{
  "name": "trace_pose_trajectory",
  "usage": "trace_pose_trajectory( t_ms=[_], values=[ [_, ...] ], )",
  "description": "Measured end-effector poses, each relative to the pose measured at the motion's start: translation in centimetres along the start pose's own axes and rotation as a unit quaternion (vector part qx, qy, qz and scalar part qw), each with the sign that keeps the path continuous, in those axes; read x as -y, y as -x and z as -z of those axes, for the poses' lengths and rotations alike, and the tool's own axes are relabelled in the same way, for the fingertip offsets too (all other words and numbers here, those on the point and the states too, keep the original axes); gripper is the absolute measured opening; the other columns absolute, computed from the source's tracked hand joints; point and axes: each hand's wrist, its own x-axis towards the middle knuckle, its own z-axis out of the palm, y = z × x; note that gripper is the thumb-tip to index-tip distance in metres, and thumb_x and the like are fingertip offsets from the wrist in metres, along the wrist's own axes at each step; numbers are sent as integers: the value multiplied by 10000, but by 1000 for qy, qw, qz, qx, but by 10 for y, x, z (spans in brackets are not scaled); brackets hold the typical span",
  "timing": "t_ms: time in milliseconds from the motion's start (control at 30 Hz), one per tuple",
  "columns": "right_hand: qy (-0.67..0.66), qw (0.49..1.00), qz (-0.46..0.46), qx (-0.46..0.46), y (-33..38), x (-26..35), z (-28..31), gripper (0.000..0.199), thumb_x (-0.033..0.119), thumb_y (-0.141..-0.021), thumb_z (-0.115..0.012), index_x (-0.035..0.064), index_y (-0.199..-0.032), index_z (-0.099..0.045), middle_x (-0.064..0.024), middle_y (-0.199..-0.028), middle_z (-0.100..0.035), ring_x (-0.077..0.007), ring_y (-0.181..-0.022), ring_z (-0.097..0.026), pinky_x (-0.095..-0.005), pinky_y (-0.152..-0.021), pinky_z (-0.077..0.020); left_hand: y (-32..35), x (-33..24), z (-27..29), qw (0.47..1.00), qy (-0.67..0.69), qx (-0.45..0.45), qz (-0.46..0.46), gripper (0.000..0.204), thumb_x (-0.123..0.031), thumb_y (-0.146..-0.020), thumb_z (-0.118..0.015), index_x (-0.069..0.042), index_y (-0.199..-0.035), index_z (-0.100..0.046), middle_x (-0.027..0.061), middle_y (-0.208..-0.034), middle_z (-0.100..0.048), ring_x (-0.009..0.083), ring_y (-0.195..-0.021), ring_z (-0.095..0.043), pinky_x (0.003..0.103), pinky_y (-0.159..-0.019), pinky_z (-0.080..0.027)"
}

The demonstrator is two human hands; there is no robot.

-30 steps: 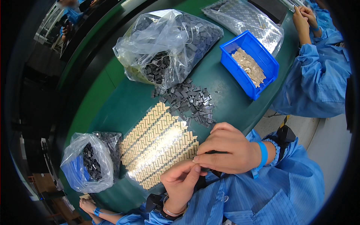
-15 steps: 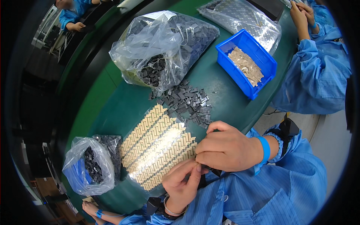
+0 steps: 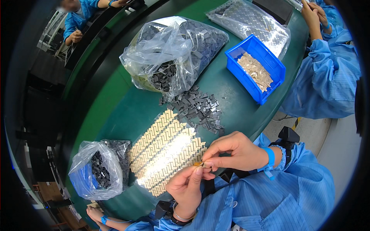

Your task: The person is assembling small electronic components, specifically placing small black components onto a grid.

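In front of my chest, my left hand (image 3: 187,185) and my right hand (image 3: 241,153) meet at the fingertips. Thumb and forefinger of each pinch a tiny piece (image 3: 198,164) with an amber-coloured part; the fingers hide much of it. Just left of my hands lies a clear sheet (image 3: 169,154) bearing rows of small tan stickers, with glare across its middle. Beyond my right hand is a loose pile of small dark grey rectangular pieces (image 3: 197,107), touching the sheet's far edge.
A large clear bag (image 3: 173,54) of dark pieces stands behind the pile. A blue bin (image 3: 275,82) holds tan flakes. A smaller bag (image 3: 83,169) of dark pieces sits at left, flat packed sheets (image 3: 250,23) at the back. Other people's hands show at right, upper left and lower left.
My right hand has turned and dropped slightly, its fingers straighter, so the amber-coloured part now shows between my fingertips. The whole view has shifted a little.
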Motion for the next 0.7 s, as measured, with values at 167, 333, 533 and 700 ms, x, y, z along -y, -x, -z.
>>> trace_pose_trajectory(
  t_ms=[167, 333, 533, 700],
  values=[
    [56, 998, 21, 9, -2, 0, 0, 144, 91, -818, -615, -40, -878, -610, -68, -755, -629, -87, -670, -598, -233, -607, -485, 2, 1, -1, 999, -43, 9, -26, 166, -19, -871, -545, 120, -951, -585, 158, -807, -643, 184, -694, -633, 275, -657, -536],
    [109, 992, 59, 1, -4, 2, -1, 157, 110, -795, -639, -33, -855, -608, -78, -710, -623, -105, -629, -604, -249, -587, -482, -2, 3, -1, 996, -70, -20, -53, 147, 6, -819, -600, 97, -934, -606, 167, -898, -620, 183, -742, -623, 263, -649, -522],
    [156, 985, 65, 21, -5, 4, -1, 137, 97, -805, -626, -28, -861, -615, -92, -735, -630, -127, -621, -611, -245, -579, -485, -3, 6, 5, 994, -51, -26, -92, 146, 56, -780, -622, 62, -926, -634, 130, -982, -561, 147, -812, -583, 216, -705, -478],
    [48, 999, 16, 15, -3, 0, -6, 138, 77, -830, -597, -31, -909, -628, -83, -780, -638, -113, -639, -613, -229, -578, -488, -6, 7, 3, 988, -66, -53, -130, 140, 52, -771, -632, 56, -910, -644, 109, -950, -539, 135, -786, -547, 206, -696, -447]
  ],
)
